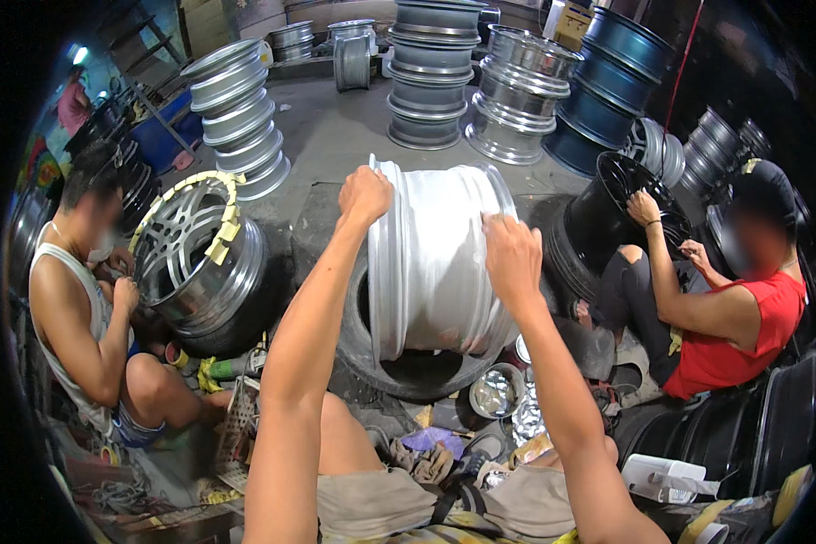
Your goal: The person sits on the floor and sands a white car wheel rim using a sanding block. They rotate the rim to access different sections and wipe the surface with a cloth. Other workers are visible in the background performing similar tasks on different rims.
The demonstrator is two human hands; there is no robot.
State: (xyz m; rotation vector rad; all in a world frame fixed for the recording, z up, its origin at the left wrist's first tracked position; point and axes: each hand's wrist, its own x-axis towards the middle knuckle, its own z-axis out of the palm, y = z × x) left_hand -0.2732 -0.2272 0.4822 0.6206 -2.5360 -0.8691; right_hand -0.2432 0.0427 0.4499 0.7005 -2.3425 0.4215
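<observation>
A silver-grey wheel rim [440, 263] stands on edge in front of me, its broad barrel facing up and toward me. It rests on a black tire [358, 349] lying flat on the ground. My left hand [367, 193] is closed over the rim's upper left lip, knuckles up. At the right lip, my right hand [514, 258] is closed with bent fingers, lower than the left one. Its fingertips are partly hidden, and the hand seems to grip that edge.
A person at left works at a rim edged with yellow tape [218, 245]; another at right handles a black rim [607, 213]. Stacked rims [426, 72] stand behind. Near my legs are a metal bowl [497, 392], rags [431, 458] and a green power tool [231, 365].
</observation>
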